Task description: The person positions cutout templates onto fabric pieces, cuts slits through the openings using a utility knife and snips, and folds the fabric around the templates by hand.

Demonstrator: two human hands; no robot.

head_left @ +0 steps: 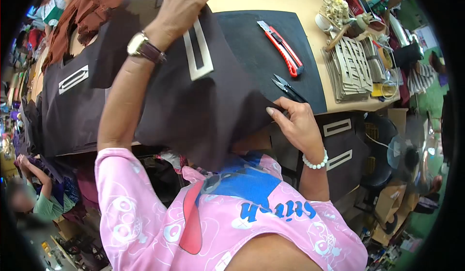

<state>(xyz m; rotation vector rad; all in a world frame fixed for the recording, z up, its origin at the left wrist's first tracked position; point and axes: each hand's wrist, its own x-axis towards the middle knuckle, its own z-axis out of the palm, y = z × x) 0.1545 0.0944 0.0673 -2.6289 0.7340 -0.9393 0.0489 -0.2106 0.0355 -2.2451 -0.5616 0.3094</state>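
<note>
A dark brown fabric piece (203,106) hangs over the table's front edge, its lower part blurred. A pale rectangular frame-shaped strip (202,71) lies on it. My right hand (296,123), with a white bead bracelet, pinches the fabric's right corner between thumb and fingers. Higher up, my left hand (184,4), wearing a watch, has curled fingers at the fabric's far part; the fingertips are partly cut off by the view's top edge. Near my right hand, black thread snips (286,87) and a red box cutter (282,50) rest on a dark cutting mat (307,57).
More dark fabric (72,118) with a pale frame strip (73,79) covers the table's left. Stacked cardboard pieces (348,67) stand right. Rust-coloured cloth (89,9) is piled far left. Dark panels (339,147) hang below the right edge. Another person (46,193) sits lower left.
</note>
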